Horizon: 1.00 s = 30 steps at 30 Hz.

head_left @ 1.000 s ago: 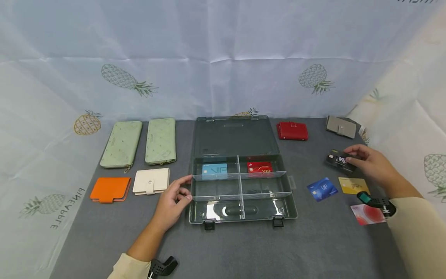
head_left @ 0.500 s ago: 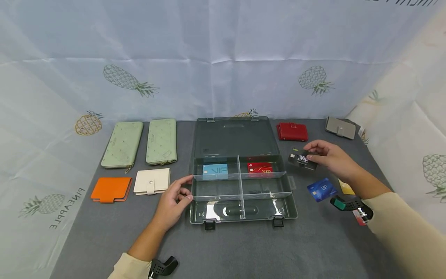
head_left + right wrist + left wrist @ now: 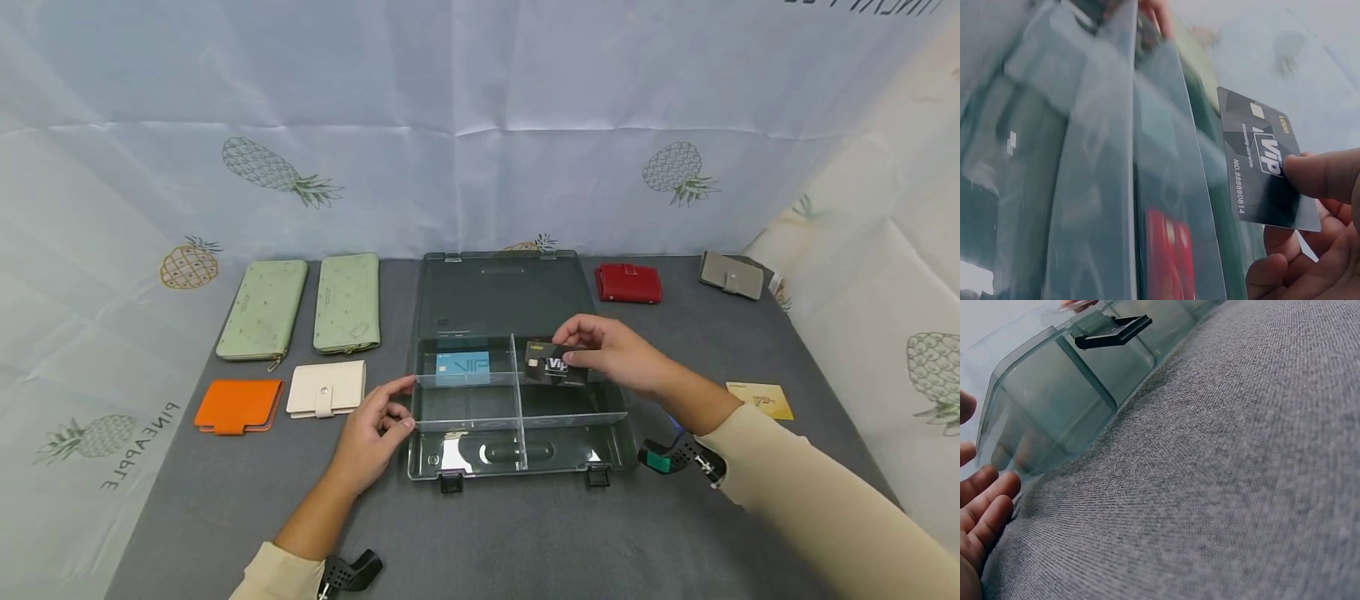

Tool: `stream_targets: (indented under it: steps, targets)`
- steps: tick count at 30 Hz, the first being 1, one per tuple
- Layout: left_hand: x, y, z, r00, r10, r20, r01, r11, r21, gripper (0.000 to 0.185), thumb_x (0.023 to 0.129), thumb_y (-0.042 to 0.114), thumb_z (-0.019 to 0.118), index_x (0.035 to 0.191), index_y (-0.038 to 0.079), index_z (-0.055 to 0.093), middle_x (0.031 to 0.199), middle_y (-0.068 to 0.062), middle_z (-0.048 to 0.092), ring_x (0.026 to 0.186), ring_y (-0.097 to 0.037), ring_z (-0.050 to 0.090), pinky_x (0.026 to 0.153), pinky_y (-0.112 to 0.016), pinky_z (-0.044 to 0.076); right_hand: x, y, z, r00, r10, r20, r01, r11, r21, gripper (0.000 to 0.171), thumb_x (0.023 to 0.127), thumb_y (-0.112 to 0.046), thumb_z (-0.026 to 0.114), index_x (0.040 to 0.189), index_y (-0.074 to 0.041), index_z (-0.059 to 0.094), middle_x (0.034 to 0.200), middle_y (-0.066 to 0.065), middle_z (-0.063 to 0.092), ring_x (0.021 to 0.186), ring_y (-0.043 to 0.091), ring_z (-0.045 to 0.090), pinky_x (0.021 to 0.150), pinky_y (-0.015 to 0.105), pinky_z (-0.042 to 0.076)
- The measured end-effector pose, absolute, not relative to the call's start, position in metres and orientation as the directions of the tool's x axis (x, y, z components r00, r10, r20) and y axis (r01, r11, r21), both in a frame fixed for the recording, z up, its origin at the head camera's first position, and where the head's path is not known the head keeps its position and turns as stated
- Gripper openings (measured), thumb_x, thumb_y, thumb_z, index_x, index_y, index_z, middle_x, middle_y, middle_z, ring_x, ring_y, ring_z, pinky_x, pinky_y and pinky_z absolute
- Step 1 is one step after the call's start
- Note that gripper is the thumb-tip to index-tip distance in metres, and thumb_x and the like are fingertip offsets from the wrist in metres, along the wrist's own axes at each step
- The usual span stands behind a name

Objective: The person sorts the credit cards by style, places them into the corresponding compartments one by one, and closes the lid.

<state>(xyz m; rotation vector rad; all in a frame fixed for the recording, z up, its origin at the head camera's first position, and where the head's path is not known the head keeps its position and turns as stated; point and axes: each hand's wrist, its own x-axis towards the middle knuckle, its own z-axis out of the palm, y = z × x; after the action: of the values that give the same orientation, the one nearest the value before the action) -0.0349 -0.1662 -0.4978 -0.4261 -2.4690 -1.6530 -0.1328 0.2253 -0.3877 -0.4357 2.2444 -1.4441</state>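
Note:
My right hand (image 3: pixel 622 358) pinches a black VIP card (image 3: pixel 547 364) between thumb and fingers, over the back right compartment of a clear grey divided box (image 3: pixel 498 292) whose lid lies open. The right wrist view has the black card (image 3: pixel 1260 156) tilted, above the dividers. A red card (image 3: pixel 1169 256) lies below in the box; in the head view the black card covers it. In the back left compartment is a light blue VIP card (image 3: pixel 462 368). My left hand (image 3: pixel 367 437) touches the box's left side with relaxed fingers, holding nothing.
Two green wallets (image 3: pixel 262 310), an orange wallet (image 3: pixel 238 404) and a white wallet (image 3: pixel 325 389) lie left. A red wallet (image 3: pixel 628 283) and a grey wallet (image 3: pixel 731 275) sit back right. A gold card (image 3: pixel 761 400) lies right; the right forearm mostly hides a blue card.
My right hand has carried the black card leftward from the right side of the table to over the box. My left hand has stayed at the box's left side.

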Motion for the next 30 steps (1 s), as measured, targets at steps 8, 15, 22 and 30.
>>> stream_targets:
  steps: [8,15,22,30]
  targets:
    - [-0.034,-0.165,-0.495,-0.951,0.151,0.271,0.308,0.359,0.881,0.06,0.092,-0.004,0.07,0.15,0.01,0.06,0.131,-0.013,0.066,0.09,-0.012,0.067,0.072,-0.026,0.055,-0.127,0.17,-0.395,-0.809,-0.572,-0.133,-0.099,0.355,-0.93,0.02,0.099,0.0,0.07,0.119,-0.003,0.07,0.105,0.01,0.066,0.097,0.026,0.06,0.08,0.03,0.052]
    - [-0.034,-0.164,-0.495,-0.952,0.15,0.268,0.305,0.356,0.883,0.06,0.092,-0.003,0.071,0.149,0.01,0.061,0.131,-0.014,0.067,0.09,-0.012,0.067,0.071,-0.026,0.055,-0.122,0.142,-0.403,-0.809,-0.573,-0.13,-0.114,0.369,-0.922,0.018,0.098,0.0,0.073,0.115,-0.005,0.073,0.101,0.006,0.069,0.094,0.023,0.062,0.083,0.032,0.053]
    - [-0.033,-0.163,-0.496,-0.955,0.144,0.259,0.293,0.337,0.895,0.06,0.092,-0.004,0.071,0.149,0.01,0.061,0.131,-0.013,0.066,0.09,-0.012,0.067,0.071,-0.025,0.055,-0.116,0.125,-0.408,-0.819,-0.56,-0.126,-0.166,0.441,-0.882,0.017,0.095,0.0,0.077,0.109,-0.01,0.077,0.097,0.0,0.073,0.088,0.017,0.066,0.078,0.031,0.056]
    - [-0.035,-0.164,-0.498,-0.951,0.141,0.275,0.308,0.347,0.886,0.06,0.091,-0.005,0.071,0.149,0.009,0.061,0.13,-0.014,0.066,0.089,-0.012,0.067,0.071,-0.025,0.056,-0.11,0.113,-0.413,-0.825,-0.562,-0.065,-0.307,0.542,-0.782,0.017,0.092,-0.005,0.083,0.106,-0.015,0.079,0.092,-0.009,0.074,0.083,0.005,0.067,0.076,0.028,0.056]
